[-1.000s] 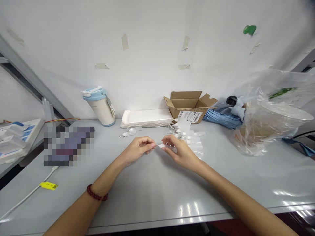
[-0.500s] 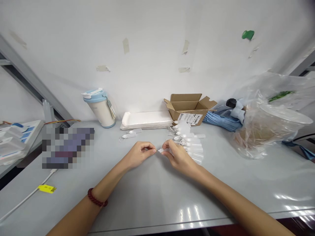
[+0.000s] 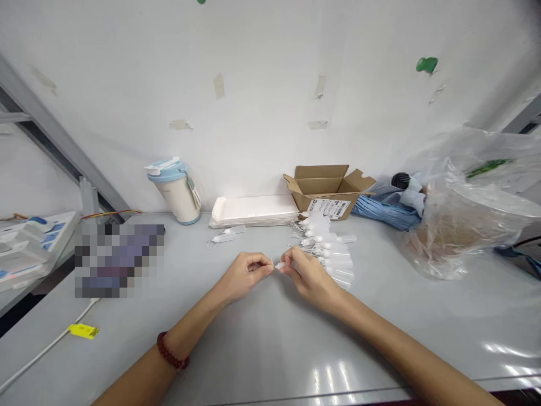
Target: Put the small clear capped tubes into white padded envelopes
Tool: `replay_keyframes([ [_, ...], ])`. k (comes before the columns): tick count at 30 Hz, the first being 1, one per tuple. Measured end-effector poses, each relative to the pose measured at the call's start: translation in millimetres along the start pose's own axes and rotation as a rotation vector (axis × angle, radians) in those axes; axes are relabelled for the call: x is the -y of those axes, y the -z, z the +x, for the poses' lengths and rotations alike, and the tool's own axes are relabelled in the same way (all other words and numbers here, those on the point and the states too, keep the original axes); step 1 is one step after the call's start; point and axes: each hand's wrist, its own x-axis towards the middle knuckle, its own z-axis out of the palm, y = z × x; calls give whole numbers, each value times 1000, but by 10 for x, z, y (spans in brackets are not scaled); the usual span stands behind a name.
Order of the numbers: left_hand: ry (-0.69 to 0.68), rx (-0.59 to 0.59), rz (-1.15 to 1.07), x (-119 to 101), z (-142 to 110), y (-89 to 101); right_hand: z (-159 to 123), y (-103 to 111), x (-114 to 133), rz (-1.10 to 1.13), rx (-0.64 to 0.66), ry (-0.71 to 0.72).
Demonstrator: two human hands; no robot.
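Note:
My right hand [image 3: 310, 276] pinches a small white-capped plastic tube [image 3: 279, 265] between thumb and fingertips; its body is mostly hidden by the hand. Facing it, my left hand [image 3: 249, 274] is closed at the fingertips on what looks like the thin cord at the tube's white end. The two hands are nearly touching, just above the grey table. Beside my right hand lie several clear tubes with white tips and thin cords [image 3: 338, 262] in a fanned row. Two similar tubes [image 3: 224, 238] rest farther back, left of centre.
At the back stand a cream tumbler with a blue lid [image 3: 175, 194], a stack of flat white packets [image 3: 256, 210] and an opened cardboard box [image 3: 323, 192]. Blue cloth [image 3: 386, 211] and a bag of clear plastic [image 3: 443, 237] lie right. A cable with a yellow tag [image 3: 83, 330] runs left.
The whole view has shifted slightly, with things appearing a little lower. Both hands keep their pinch at the small tube, and the gap between them has narrowed slightly.

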Motion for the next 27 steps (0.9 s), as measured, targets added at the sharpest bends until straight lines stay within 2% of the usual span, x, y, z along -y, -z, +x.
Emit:
replay_keyframes([
  [4,5,6,-26,-29,7,4,11,30,10,-7,-12,7],
  [10,18,37,-170,-64,-11,-58,44,194,58,-1,-82,15],
  [14,36,18,-139,-75,-17,-76,53,248,61,-14,-90,6],
  [27,32,-69,-33,-71,-26,-103,17,107,71,46,-41,-1],
])
